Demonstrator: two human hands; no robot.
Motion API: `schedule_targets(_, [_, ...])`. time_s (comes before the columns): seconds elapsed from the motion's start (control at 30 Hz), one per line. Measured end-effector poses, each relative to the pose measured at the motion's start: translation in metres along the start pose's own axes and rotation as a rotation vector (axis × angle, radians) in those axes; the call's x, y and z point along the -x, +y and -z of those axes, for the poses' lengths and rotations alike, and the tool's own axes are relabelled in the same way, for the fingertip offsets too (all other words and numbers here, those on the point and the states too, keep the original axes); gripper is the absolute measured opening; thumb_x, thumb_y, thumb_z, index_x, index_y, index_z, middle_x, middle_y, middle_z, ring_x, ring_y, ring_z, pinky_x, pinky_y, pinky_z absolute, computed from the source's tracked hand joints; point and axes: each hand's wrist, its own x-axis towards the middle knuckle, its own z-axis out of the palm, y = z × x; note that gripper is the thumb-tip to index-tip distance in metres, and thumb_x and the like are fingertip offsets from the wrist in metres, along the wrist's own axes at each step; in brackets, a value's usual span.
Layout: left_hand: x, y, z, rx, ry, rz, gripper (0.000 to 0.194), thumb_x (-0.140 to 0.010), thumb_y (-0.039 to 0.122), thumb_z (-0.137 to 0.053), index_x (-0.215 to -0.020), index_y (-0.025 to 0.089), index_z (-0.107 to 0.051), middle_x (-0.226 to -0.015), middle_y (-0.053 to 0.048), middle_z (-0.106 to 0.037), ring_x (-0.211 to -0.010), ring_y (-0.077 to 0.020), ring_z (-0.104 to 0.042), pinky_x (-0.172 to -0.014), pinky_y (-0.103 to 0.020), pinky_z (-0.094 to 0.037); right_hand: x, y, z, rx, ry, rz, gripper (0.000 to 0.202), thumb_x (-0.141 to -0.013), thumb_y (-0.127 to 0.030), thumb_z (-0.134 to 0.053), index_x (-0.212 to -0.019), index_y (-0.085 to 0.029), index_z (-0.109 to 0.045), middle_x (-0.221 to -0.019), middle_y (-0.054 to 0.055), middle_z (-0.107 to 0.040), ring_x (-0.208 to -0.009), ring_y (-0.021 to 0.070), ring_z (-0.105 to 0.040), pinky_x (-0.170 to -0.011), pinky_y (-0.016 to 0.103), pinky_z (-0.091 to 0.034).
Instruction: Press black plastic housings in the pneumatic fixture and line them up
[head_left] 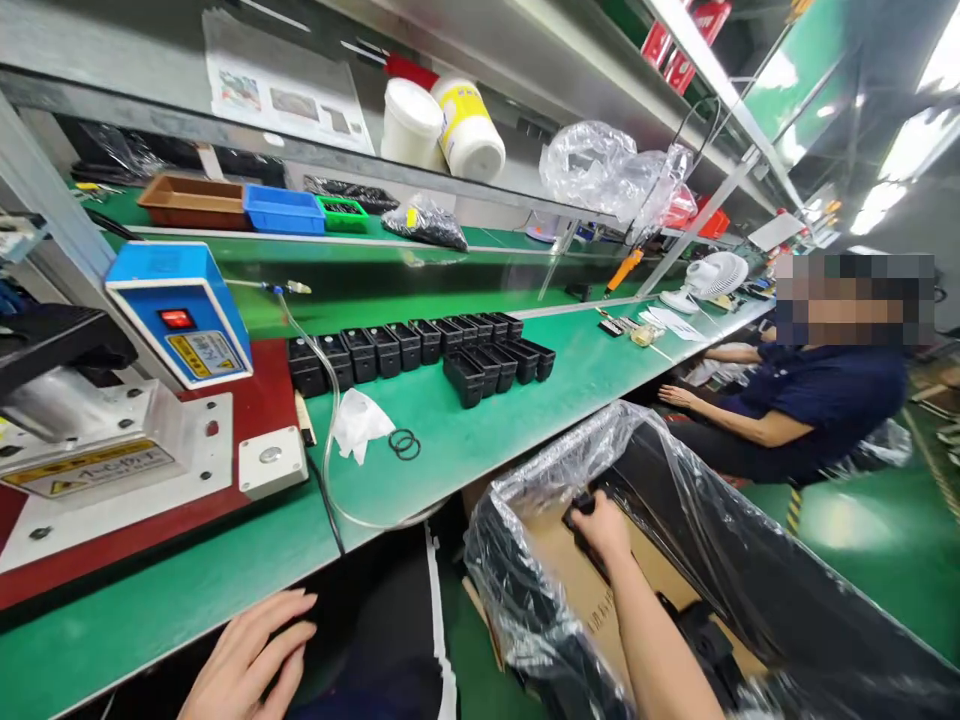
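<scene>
My right hand [604, 528] reaches down into a large bin lined with clear plastic [517, 560]. Its fingers are closed on a black plastic part [579, 508], mostly covered by the hand. Cardboard [551, 540] lies inside the bin, with more black parts [705, 640] beside my forearm. Near the bench's front edge, my left hand [251, 655] rests over my lap, fingers stretched out and holding nothing. On the green bench [420, 440] stand rows of black plastic boxes [405, 345], their tops open. Two or so black rings [404, 444] lie by a white tissue [360, 422].
A press-like machine [97, 430] and a blue control box [180, 315] occupy the bench's left end; a thin clear hose [328, 470] loops over the edge. Above are shelves with tubs [469, 130] and small trays [281, 210]. A co-worker [817, 380] sits at right beyond the bin.
</scene>
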Motion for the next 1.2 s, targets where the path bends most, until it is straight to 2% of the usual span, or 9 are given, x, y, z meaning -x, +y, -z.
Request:
schedule_targets(0.13, [-0.014, 0.005, 0.003, 0.108, 0.014, 0.008, 0.021, -0.082, 0.005, -0.057, -0.098, 0.018, -0.064, -0.107, -0.009, -0.064, -0.104, -0.0226, -0.060, -0.085, -0.034, -0.052, -0.009, -0.034, 0.046, 0.074, 0.002, -0.039, 0.043, -0.072, -0.047, -0.062, -0.102, -0.017, -0.056, -0.087, 0.009, -0.058, -0.078, 0.0240, -0.059, -0.070, 0.036, -0.049])
schedule_targets(0.3, [-0.032, 0.010, 0.019, 0.155, 0.079, -0.033, 0.027, -0.082, 0.002, -0.057, -0.103, 0.018, -0.061, -0.110, -0.009, -0.062, -0.106, -0.0220, -0.058, -0.088, -0.036, -0.051, 0.011, -0.162, 0.084, -0.265, 0.097, 0.259, 0.042, -0.076, -0.039, -0.066, -0.110, -0.017, -0.052, -0.093, 0.006, -0.059, -0.077, 0.0185, -0.058, -0.070, 0.032, -0.051])
schedule_targets(0.5, [-0.050, 0.016, 0.066, 0.194, 0.224, 0.188, 0.038, -0.084, 0.009, -0.059, -0.120, 0.018, -0.049, -0.121, -0.011, -0.056, -0.115, -0.0221, -0.053, -0.098, -0.040, -0.047, 0.048, -0.289, 0.070, -0.799, -0.113, 0.374, 0.045, -0.073, -0.029, -0.072, -0.113, -0.020, -0.053, -0.098, 0.005, -0.060, -0.081, 0.0170, -0.059, -0.075, 0.031, -0.050])
schedule_targets(0.63, [-0.048, 0.010, 0.093, 0.347, 0.225, 0.439, 0.061, -0.084, 0.031, -0.065, -0.136, 0.021, -0.034, -0.140, -0.015, -0.042, -0.126, -0.0252, -0.046, -0.096, -0.039, -0.049, 0.070, -0.355, 0.050, -1.280, -0.419, 0.194, 0.043, -0.074, -0.031, -0.073, -0.110, -0.021, -0.053, -0.092, 0.002, -0.060, -0.075, 0.0134, -0.059, -0.068, 0.025, -0.051])
schedule_targets(0.7, [-0.045, 0.005, 0.105, 0.426, 0.219, 0.474, 0.056, -0.087, 0.035, -0.061, -0.136, 0.022, -0.036, -0.138, -0.014, -0.045, -0.124, -0.0235, -0.048, -0.097, -0.037, -0.048, 0.081, -0.381, 0.041, -1.458, -0.557, 0.070, 0.037, -0.075, -0.035, -0.072, -0.103, -0.020, -0.055, -0.087, 0.001, -0.059, -0.073, 0.0126, -0.059, -0.065, 0.024, -0.051])
schedule_targets(0.83, [-0.037, 0.001, 0.125, 0.420, 0.269, 0.520, 0.028, -0.094, 0.034, -0.048, -0.118, 0.020, -0.053, -0.118, -0.010, -0.060, -0.110, -0.0202, -0.058, -0.096, -0.035, -0.046, 0.095, -0.411, 0.029, -1.521, -0.785, -0.081, 0.036, -0.078, -0.041, -0.069, -0.105, -0.024, -0.053, -0.083, -0.001, -0.057, -0.066, 0.0126, -0.059, -0.051, 0.021, -0.049])
schedule_targets(0.93, [-0.033, 0.003, 0.134, 0.530, 0.278, 0.788, 0.032, -0.095, 0.043, -0.043, -0.109, 0.017, -0.054, -0.080, -0.005, -0.066, -0.071, -0.0149, -0.064, -0.069, -0.027, -0.051, 0.097, -0.416, 0.023, -1.455, -0.926, -0.036, 0.039, -0.084, -0.049, -0.061, -0.114, -0.026, -0.052, -0.085, 0.000, -0.060, -0.061, 0.0131, -0.060, -0.044, 0.022, -0.047])
schedule_targets(1.03, [-0.032, 0.002, 0.136, 0.808, 0.281, 1.031, 0.041, -0.094, 0.053, -0.037, -0.096, 0.016, -0.053, -0.050, 0.003, -0.052, -0.041, -0.0102, -0.050, -0.042, -0.019, -0.038, 0.098, -0.416, 0.018, -1.427, -1.029, -0.040, 0.041, -0.088, -0.059, -0.051, -0.094, -0.019, -0.060, -0.071, 0.002, -0.061, -0.052, 0.0132, -0.057, -0.040, 0.023, -0.046])
schedule_targets(1.2, [-0.036, -0.003, 0.134, 1.278, 0.380, 1.187, 0.043, -0.092, 0.055, -0.042, -0.088, 0.013, -0.053, -0.060, -0.001, -0.059, -0.034, -0.0061, -0.047, -0.031, -0.013, -0.026, 0.101, -0.417, 0.015, -1.485, -1.091, -0.162, 0.051, -0.083, -0.064, -0.054, -0.077, -0.015, -0.061, -0.055, 0.003, -0.060, -0.042, 0.0119, -0.055, -0.037, 0.021, -0.044])
